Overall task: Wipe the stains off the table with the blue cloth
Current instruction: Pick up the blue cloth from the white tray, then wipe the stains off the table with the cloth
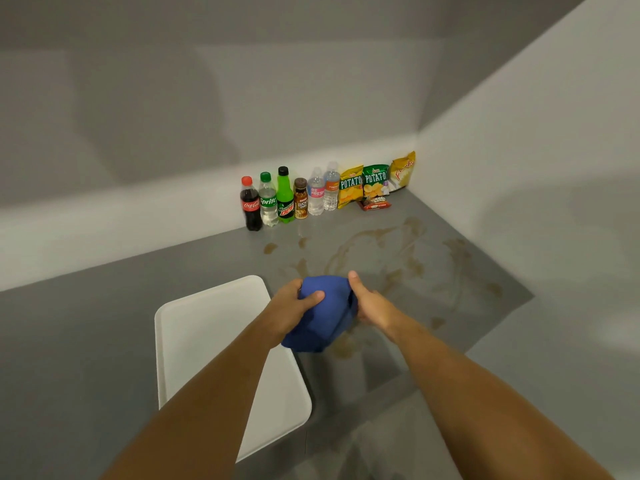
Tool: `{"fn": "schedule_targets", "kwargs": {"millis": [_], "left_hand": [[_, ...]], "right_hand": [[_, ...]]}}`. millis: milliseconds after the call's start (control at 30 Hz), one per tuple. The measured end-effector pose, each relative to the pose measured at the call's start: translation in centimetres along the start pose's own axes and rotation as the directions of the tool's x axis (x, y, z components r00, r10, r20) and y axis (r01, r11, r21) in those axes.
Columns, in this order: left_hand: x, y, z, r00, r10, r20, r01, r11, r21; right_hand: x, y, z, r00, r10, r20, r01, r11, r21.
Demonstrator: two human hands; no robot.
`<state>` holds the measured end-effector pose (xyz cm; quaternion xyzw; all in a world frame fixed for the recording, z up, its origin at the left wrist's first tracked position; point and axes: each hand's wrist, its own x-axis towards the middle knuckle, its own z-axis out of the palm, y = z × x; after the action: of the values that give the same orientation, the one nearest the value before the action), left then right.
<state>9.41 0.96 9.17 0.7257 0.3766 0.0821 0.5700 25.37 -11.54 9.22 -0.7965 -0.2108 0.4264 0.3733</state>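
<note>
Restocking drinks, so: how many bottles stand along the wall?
6, in one row at the wall, left to right: Coca-Cola, Sprite, Mountain Dew, brown Lucky Day bottle, then two clear water bottles. None looks hidden.

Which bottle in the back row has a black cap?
The bright green Mountain Dew bottle, third from the left and tallest in the row. The Coca-Cola bottle has a red cap, the Sprite bottle a green one.

Blue cloth [325, 317]; brown stains [374, 251]; grey table [86, 341]; white tray [201, 334].
</note>
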Motion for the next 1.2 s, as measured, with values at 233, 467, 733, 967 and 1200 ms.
{"fn": "schedule_targets", "kwargs": {"millis": [233,467,733,967,1200], "left_hand": [[-0.3,2.3,2.1,0.999,-0.01,0.033,0.022,0.935,-0.355],[-0.5,1.0,2.4,0.997,-0.034,0.076,0.057,0.945,-0.323],[0.8,-4.1,2.0,0.991,-0.106,-0.076,0.12,0.969,0.216],[2.0,-6.3,1.8,0.953,-0.133,-0.273,0.235,0.893,0.385],[3.0,-6.3,3.1,0.904,-0.173,-0.39,0.317,0.885,0.342]], "right_hand": [[-0.5,-1.1,1.5,0.984,-0.139,-0.11,0.159,0.968,0.196],[0.3,0.2,2.3,0.95,-0.192,-0.248,0.219,0.972,0.086],[2.1,3.1,3.5,0.968,-0.167,-0.189,0.16,0.986,-0.051],[4.9,4.3,4.2,0.985,-0.154,-0.072,0.14,0.974,-0.179],[7.3,5.0,4.7,0.991,-0.118,0.06,0.127,0.976,-0.174]]}}
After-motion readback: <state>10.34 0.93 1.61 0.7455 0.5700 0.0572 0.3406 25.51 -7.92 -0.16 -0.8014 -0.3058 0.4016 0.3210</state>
